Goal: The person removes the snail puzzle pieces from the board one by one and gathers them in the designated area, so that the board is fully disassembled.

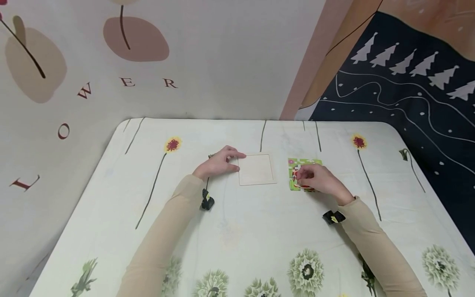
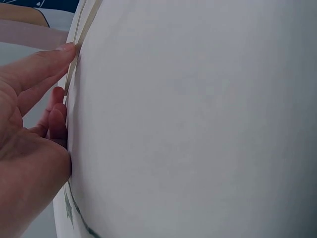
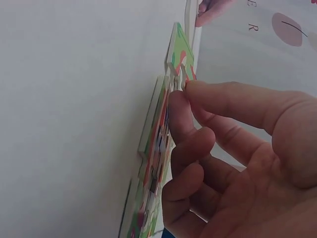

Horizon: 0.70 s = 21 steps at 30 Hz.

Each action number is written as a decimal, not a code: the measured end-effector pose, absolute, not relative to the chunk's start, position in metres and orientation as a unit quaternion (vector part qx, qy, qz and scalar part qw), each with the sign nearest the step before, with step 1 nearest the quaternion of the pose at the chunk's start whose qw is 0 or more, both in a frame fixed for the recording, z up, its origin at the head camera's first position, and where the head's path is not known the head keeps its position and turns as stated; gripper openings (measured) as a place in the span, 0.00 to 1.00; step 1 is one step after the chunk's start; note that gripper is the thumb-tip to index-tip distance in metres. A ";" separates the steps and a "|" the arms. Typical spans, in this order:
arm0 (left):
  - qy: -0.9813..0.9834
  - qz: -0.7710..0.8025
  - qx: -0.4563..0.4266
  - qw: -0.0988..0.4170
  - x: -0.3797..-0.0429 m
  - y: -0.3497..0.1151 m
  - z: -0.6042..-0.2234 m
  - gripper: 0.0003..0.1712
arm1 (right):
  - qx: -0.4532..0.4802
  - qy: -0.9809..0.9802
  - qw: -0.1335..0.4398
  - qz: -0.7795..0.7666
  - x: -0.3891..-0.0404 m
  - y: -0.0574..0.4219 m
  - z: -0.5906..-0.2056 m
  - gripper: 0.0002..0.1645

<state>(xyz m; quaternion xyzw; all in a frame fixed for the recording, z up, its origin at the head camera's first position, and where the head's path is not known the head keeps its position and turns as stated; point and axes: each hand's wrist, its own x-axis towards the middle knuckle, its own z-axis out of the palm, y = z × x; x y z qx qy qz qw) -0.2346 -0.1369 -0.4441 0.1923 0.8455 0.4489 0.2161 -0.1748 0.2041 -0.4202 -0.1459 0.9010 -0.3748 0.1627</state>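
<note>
My left hand (image 1: pixel 219 162) rests at the left edge of a thin pale square puzzle board (image 1: pixel 257 170) with a narrow raised rim. Its fingers are fairly straight, and a fingertip touches the rim (image 2: pixel 72 74) in the left wrist view. To the right of the board lies a group of colourful jigsaw pieces (image 1: pixel 294 184), green round the outside with red and white inside. My right hand (image 1: pixel 320 178) is over these pieces and covers part of them. Between its thumb and index finger it pinches a green puzzle piece (image 3: pixel 179 49) with some red, tilted above the others.
A white cloth (image 1: pixel 237 231) printed with flowers covers the table. Behind it hangs a pale printed curtain (image 1: pixel 230 74), with a dark cloth (image 1: pixel 400 90) with white trees at the right. Each wrist wears a small black device (image 1: pixel 207 201).
</note>
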 end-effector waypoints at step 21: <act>0.851 0.441 0.192 0.213 -0.234 -0.137 -0.445 0.25 | -0.126 0.909 0.160 -0.364 -0.175 0.205 -0.424 0.03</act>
